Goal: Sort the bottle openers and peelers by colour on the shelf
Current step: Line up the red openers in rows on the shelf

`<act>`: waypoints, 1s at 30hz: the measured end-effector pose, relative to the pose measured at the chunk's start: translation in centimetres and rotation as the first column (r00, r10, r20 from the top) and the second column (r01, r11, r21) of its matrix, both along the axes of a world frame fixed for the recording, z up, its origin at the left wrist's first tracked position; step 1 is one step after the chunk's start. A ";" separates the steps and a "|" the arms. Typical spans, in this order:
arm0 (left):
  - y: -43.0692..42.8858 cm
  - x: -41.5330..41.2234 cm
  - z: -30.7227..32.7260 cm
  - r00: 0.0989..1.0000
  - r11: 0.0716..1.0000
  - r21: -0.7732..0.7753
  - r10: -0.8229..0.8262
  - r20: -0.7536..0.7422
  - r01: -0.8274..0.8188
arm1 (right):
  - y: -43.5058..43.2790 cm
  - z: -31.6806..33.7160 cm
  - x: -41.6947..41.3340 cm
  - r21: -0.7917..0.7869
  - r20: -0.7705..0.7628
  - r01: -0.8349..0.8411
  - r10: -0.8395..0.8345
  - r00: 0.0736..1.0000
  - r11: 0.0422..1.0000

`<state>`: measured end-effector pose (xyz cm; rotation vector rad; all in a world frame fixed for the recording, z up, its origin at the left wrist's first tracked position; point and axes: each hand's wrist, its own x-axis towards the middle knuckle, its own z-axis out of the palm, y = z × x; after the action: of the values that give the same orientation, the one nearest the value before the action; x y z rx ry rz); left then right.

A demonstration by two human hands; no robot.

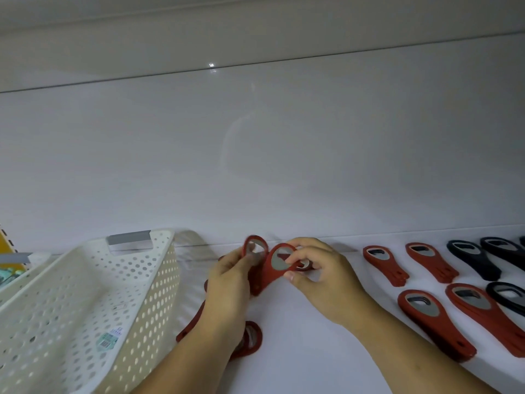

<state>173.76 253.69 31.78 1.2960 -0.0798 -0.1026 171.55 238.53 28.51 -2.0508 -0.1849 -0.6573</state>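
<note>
My left hand (227,282) grips a bunch of red bottle openers (255,251) held upright above the white shelf (306,351). My right hand (321,277) pinches the head of one red opener (277,260) from that bunch, thumb below and fingers on top. More red openers (250,336) lie on the shelf under my left wrist, partly hidden. To the right, red openers lie in stacks (383,264) (431,261) (434,319) (483,311). Black openers (471,258) (505,297) lie at the far right.
A cream perforated plastic basket (85,308) stands on the shelf at the left, close to my left forearm. The white back wall (255,152) rises behind the shelf. A yellow item and other goods (8,268) sit at the far left edge.
</note>
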 end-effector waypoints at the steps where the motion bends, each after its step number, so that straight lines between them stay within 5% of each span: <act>1: -0.1 -0.2 0.0 0.996 0.996 0.016 -0.089 -0.020 0.089 | 0.1 0.0 0.0 -0.037 0.007 -0.020 0.020 1.000 0.999; 5: 0.1 -0.5 -0.1 0.951 0.949 0.057 -0.310 -0.004 0.310 | 0.2 -0.1 0.1 -0.119 0.076 -0.009 0.018 0.997 0.993; 11: -0.1 -0.6 -0.1 0.977 0.977 -0.011 -0.213 0.004 0.213 | -0.3 0.0 0.3 0.031 0.091 0.184 -0.186 0.978 0.982; 17: -0.1 -0.5 -0.1 0.993 0.992 0.057 -0.114 -0.007 0.114 | -0.8 -0.4 0.5 -0.530 -0.318 0.138 -0.348 0.882 0.836; 30: -0.1 -0.5 -0.2 0.985 0.983 0.057 -0.175 0.010 0.174 | -1.0 -0.2 0.7 -0.275 -0.149 0.306 -0.355 0.923 0.911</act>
<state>173.26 253.57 31.60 1.3445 -0.2048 -0.2464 172.28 237.58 28.29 -2.4022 0.2153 -0.6561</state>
